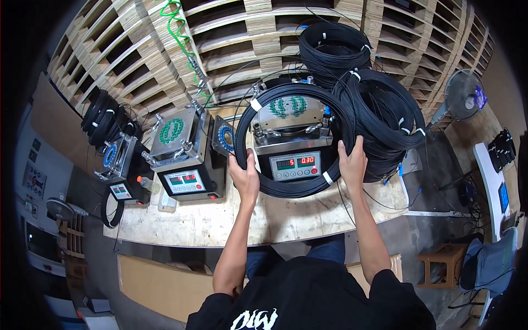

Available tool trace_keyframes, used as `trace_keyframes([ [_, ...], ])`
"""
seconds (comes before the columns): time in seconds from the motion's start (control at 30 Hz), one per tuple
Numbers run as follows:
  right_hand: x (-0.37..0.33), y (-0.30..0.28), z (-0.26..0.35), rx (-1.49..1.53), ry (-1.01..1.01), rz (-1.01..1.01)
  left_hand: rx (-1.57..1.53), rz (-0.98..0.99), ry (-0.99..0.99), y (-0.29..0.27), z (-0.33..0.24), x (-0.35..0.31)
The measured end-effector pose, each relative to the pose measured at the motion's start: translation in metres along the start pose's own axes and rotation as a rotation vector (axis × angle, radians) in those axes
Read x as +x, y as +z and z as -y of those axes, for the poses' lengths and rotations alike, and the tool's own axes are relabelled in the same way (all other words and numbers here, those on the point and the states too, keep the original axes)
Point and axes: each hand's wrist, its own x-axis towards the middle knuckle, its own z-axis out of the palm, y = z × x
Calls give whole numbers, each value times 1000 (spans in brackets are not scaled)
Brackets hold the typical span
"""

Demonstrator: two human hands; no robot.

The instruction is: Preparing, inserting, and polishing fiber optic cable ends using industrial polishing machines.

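A large coil of thin black cable (291, 191), tied with white bands, is held up in front of me by both hands. My left hand (245, 177) grips its left side, thumb pointing up. On the opposite side my right hand (352, 163) is closed round the rim. Through the ring I see a metal machine (294, 173) with a lit red display and a round green-dotted plate on top. The coil hides parts of that machine's edges. Just left of the ring stands a small dark plate with a blue ring of fittings (226, 138).
Two similar machines (184, 181) (122, 190) stand left on the pale wooden bench (220, 223). Stacked black coils (379, 110) rise at the right, more (102, 115) at the far left. A fan (462, 93) stands right; a green air hose (177, 27) hangs before wooden pallets.
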Motion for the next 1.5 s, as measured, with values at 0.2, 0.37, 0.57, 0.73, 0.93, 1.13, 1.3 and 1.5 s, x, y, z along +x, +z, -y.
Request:
trace_keyframes([
  [0.2,-6,-10,6,9,37,11,-82,40,-83,-2,-4,-6],
  [0.37,-1,-13,10,-15,101,69,-172,88,-120,-1,-5,-3],
  [0.57,-3,-9,0,-17,-74,-25,-298,121,-223,1,-10,-7],
  [0.73,-10,-24,20,75,53,101,-369,110,-197,-10,-2,-14],
  [0.93,-38,-57,39,104,-21,80,-478,49,-230,-36,-25,-64],
  [1.13,-68,-84,61,269,-4,22,-487,48,-71,-61,-37,-99],
  [1.3,-138,-112,40,215,108,160,-434,77,-196,-105,-45,-159],
  [1.5,-220,-120,-9,4,254,420,-116,194,-567,-133,1,-221],
])
